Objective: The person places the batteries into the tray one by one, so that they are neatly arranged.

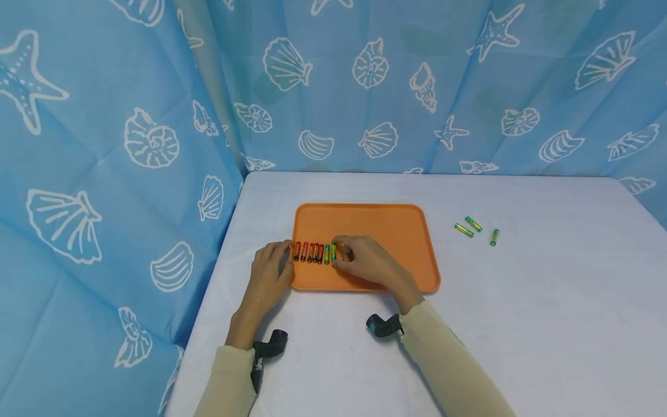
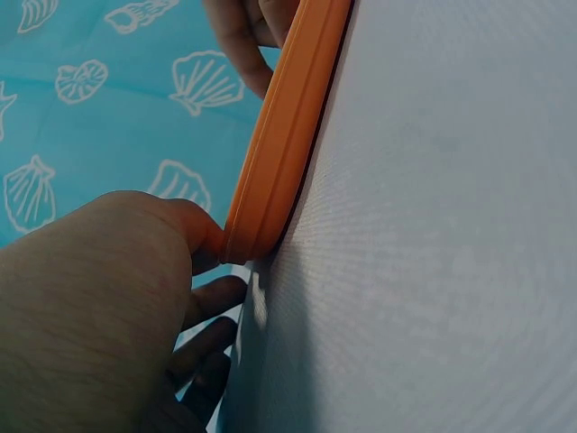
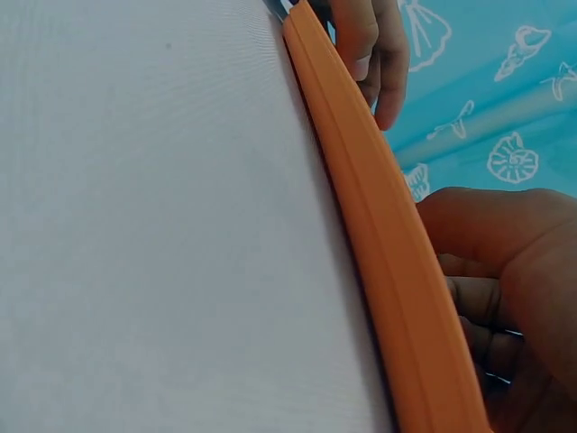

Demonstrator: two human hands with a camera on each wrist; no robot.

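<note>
On the orange tray [image 1: 375, 223], several red batteries [image 1: 304, 251] stand in a side-by-side row, and a green battery [image 1: 326, 254] continues it on the right. At the row's right end, my right hand [image 1: 367, 258] pinches another green battery [image 1: 334, 251] by its two ends between thumb and index finger. My left hand [image 1: 270, 272] rests at the tray's left edge, beside the leftmost red battery. Its thumb touches the tray corner in the left wrist view, its other fingers loosely bent outside the rim. The tray wall hides the batteries in both wrist views.
Three loose green batteries [image 1: 473, 223] lie on the white tablecloth [image 1: 547, 301] to the right of the tray. A blue curtain [image 1: 333, 87] with shell prints hangs behind the table and along its left side.
</note>
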